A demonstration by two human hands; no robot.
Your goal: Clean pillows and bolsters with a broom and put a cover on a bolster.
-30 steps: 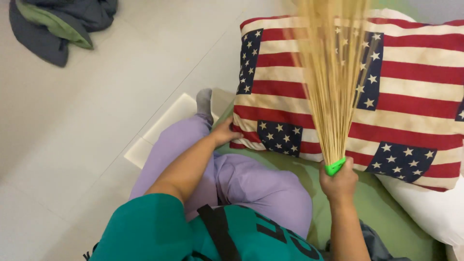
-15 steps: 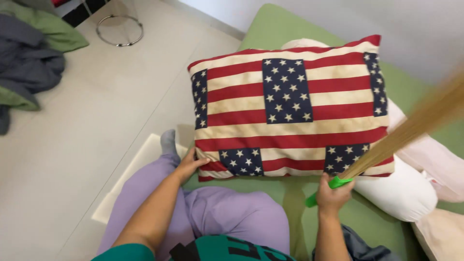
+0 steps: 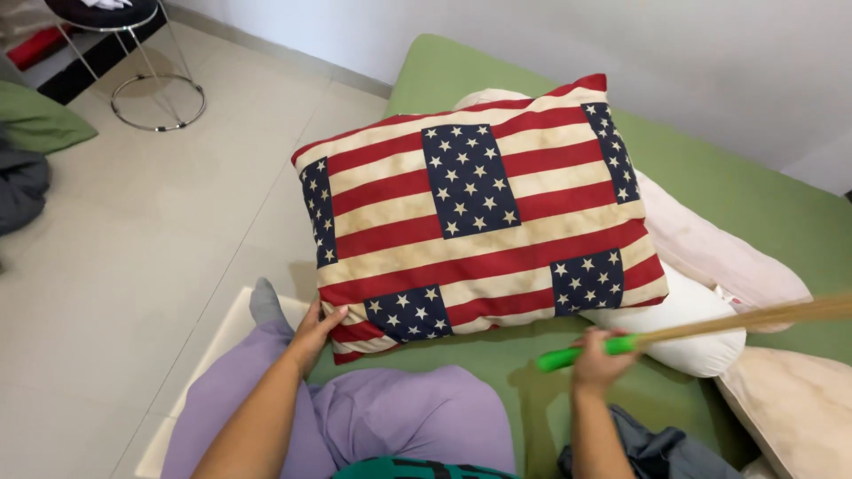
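A green bed (image 3: 745, 191) is set against a white wall (image 3: 550, 44); beside the bed, pale floor tiles (image 3: 115, 239) and a wire stool (image 3: 133, 53) are seen.

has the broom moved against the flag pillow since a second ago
Yes. The broom lay spread over the flag pillow a second ago; now it has swung down and to the right, clear of the pillow's lower edge, held in the right hand above the green mattress.
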